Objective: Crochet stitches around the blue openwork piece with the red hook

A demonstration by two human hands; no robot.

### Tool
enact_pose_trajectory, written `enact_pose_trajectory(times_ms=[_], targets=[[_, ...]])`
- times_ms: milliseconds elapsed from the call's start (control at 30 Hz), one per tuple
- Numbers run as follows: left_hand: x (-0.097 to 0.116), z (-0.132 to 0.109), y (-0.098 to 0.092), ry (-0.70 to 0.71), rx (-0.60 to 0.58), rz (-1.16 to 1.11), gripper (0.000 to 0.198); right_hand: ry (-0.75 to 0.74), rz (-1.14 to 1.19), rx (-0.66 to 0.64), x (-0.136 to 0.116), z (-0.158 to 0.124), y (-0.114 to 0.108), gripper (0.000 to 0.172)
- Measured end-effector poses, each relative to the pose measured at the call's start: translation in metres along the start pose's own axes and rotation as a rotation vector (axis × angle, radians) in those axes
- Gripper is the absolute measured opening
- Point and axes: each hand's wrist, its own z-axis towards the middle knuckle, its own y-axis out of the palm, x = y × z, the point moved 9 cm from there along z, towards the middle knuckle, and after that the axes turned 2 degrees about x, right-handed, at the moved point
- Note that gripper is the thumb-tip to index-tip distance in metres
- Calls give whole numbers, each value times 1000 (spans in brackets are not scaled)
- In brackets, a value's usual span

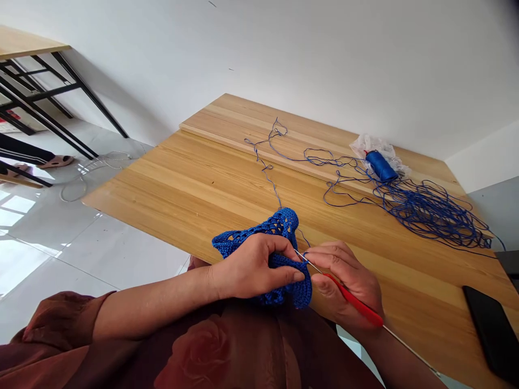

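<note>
A blue crochet piece sits over the near edge of the worktop, gathered in the left hand. The left fingers curl over its top while the thumb presses against the stitches, pinching the fabric between them. Just beside it, the right hand holds a crochet hook with a red handle, its fingers bent around the handle and the thumb pressing on it from below. The hook's thin metal tip touches the crochet at the left thumb.

A blue thread runs from the piece across the worktop and loops loosely toward its far edge. There it joins a large tangle of thread that lies near the right side of the worktop. Beside the tangle, a blue spool lies on a crumpled plastic bag near the far edge. A black phone lies face up at the worktop's right edge.

A maroon sleeve with a rose print covers the left upper arm. Left of the worktop, on a shiny tiled floor, lie a loop of pale cable and a leg in a pink slipper, beneath a second table on black legs.
</note>
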Motion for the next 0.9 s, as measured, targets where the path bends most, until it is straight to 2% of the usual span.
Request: enact_pose_trajectory(times_ms=[100, 267, 400, 667, 900], targets=[[-8, 3, 0, -77, -55, -88, 21, 101, 135, 13, 9, -1, -3, 16], [-19, 4, -1, -188, -60, -261, 13, 204, 315, -24, 19, -4, -1, 20], [-24, 2, 4, -238, -90, -353, 14, 229, 384, -75, 20, 0, 1, 22], [-24, 1, 5, -225, -84, -324, 15, 255, 457, -154, 24, 3, 5, 24], [-19, 3, -1, -119, -44, -163, 22, 268, 443, -128, 27, 3, 2, 24]])
